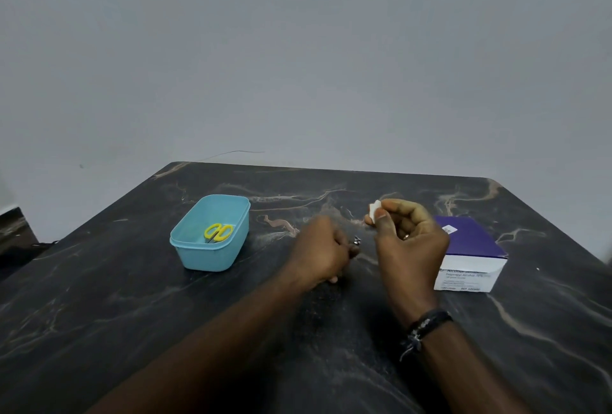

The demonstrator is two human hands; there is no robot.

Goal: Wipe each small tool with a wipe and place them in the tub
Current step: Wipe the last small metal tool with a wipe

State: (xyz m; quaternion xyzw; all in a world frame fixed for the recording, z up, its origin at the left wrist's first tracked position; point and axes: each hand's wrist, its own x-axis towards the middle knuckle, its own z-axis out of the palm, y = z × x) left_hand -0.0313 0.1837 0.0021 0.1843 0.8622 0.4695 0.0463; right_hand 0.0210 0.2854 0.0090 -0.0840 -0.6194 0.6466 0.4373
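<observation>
On the dark marbled desk (139, 297), the right hand (409, 234) pinches a small white wipe (375, 210) between thumb and fingertips, while the left hand (323, 249) curls around a small metal tool (357, 241), too blurred to identify. The light-blue plastic tub (212, 234) to the left holds yellow-handled scissors (218, 232); a purple-and-white swab box (470, 253) sits just right of the hands.

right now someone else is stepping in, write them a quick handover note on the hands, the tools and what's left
Left hand: grips a small metal tool above the table.
Right hand: pinches a white wipe, apart from the tool.
Done: yellow-handled scissors lie in the blue tub.
Left: wipe the held tool, then put it in the tub.
The wipe box sits to the right.
</observation>
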